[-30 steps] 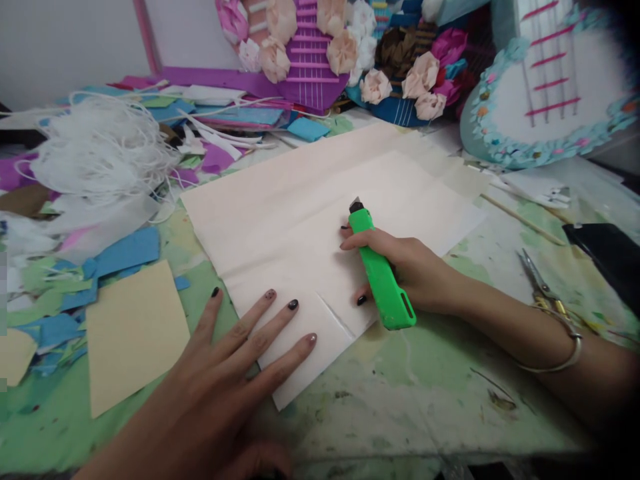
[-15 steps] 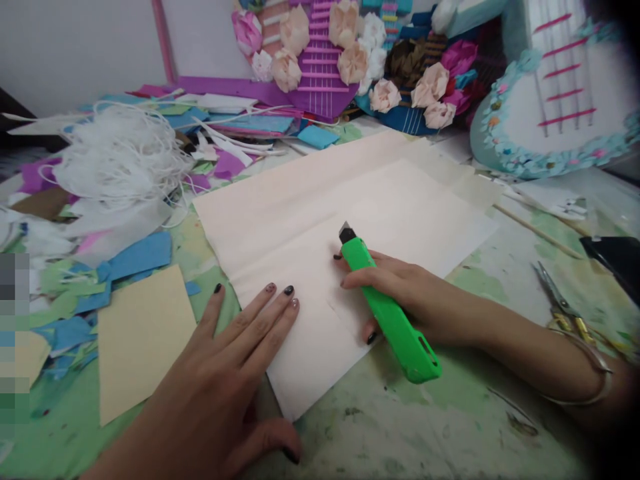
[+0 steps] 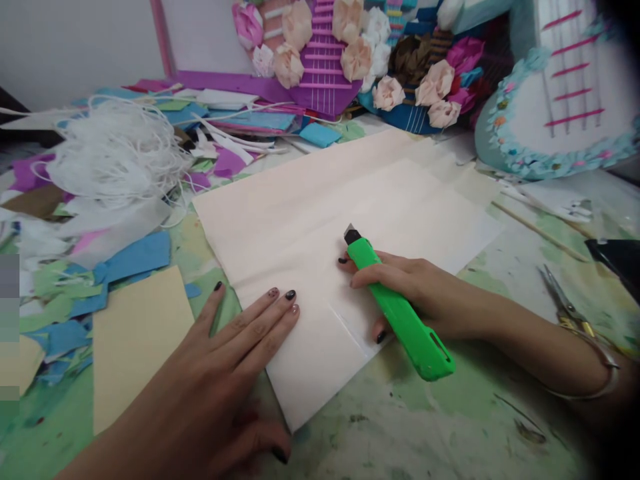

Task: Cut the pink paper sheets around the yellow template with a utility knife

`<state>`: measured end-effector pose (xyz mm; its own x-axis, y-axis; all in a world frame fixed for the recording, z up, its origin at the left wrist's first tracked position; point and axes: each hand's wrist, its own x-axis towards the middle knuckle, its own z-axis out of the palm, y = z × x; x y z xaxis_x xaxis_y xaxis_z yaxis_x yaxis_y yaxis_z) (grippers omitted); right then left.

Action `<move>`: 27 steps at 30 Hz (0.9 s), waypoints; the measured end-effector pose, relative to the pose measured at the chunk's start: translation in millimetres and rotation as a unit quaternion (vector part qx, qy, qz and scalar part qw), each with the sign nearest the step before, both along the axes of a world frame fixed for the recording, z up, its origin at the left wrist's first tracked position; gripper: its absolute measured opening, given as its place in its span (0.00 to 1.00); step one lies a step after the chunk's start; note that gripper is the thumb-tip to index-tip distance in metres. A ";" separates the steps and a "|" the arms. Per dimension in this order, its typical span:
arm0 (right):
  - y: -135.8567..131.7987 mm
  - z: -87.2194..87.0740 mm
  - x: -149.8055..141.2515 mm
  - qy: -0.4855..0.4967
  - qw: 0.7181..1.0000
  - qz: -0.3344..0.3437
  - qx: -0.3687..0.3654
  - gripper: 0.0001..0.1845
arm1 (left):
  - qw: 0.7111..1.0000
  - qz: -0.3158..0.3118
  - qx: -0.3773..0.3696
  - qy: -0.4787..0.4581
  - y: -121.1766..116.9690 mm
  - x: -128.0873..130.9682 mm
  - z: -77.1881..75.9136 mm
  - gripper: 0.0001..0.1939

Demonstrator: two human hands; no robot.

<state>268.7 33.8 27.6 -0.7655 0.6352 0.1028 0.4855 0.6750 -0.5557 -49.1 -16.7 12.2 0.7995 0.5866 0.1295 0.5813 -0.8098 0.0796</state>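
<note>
- The pale paper sheet [image 3: 300, 233] is lying mid-table; overlapping layers at its far right are leaving their number unclear.
- The left hand [image 3: 240, 353] is resting flat on the near-left edge, clamping nothing, apparently steadying the sheet for cutting.
- The right hand [image 3: 425, 290], apart from the left, is gripping the green cutter [image 3: 397, 312], hiding some fingers.
- Scissors [image 3: 566, 305] are disappearing behind that arm.
- A short line [image 3: 349, 330] is marking the sheet; cut or crease, I cannot tell.
- The blade [image 3: 349, 230] is pointing away; cutting would call for lowering it, clear of left fingertips.
</note>
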 end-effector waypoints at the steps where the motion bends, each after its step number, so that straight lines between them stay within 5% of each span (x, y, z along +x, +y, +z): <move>1: -0.1 0.2 0.1 0.001 1.000 0.000 0.000 0.26 | 1.000 -0.003 0.000 0.000 0.4 -0.3 0.0 0.52; 27: 2.0 1.6 -18.6 0.018 1.000 0.018 0.017 0.31 | 0.999 -0.005 0.019 -0.025 3.8 0.9 -0.2 0.51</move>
<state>250.1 35.8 29.2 -0.7831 0.6032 0.1512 0.4407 0.7098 -0.5495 -48.1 -12.9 12.0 0.7974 0.5720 0.1921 0.5687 -0.8189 0.0775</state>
